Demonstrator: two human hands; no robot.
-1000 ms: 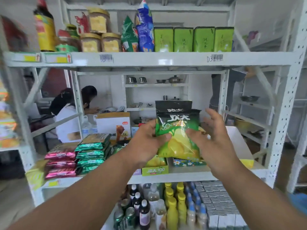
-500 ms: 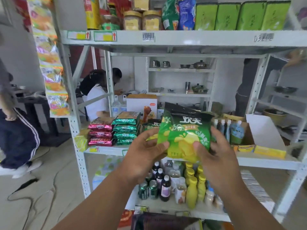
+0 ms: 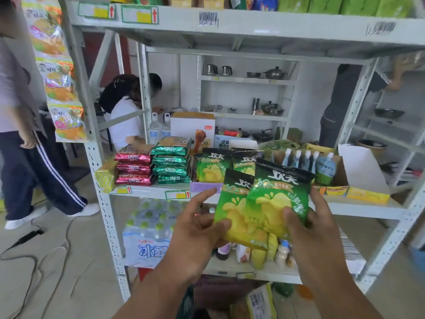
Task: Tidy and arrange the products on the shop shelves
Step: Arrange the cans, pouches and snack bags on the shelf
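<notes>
A: Held at centre, in front of the middle shelf (image 3: 142, 193): two green snack bags, one overlapping the other.
B: Left hand (image 3: 195, 229): thumb pinching the lower corner of the left green bag (image 3: 232, 212), fingers spread behind. Right hand (image 3: 308, 224): thumb pressed on the right green bag (image 3: 276, 199), fingers curled behind it.
A: On the shelf behind: matching bags (image 3: 212, 168) upright in a purple tray (image 3: 204, 187); to their left, stacked red packets (image 3: 134, 168) beside stacked green packets (image 3: 171, 163).
B: Right of the bags: pouch drinks (image 3: 324, 168) in an open carton.
</notes>
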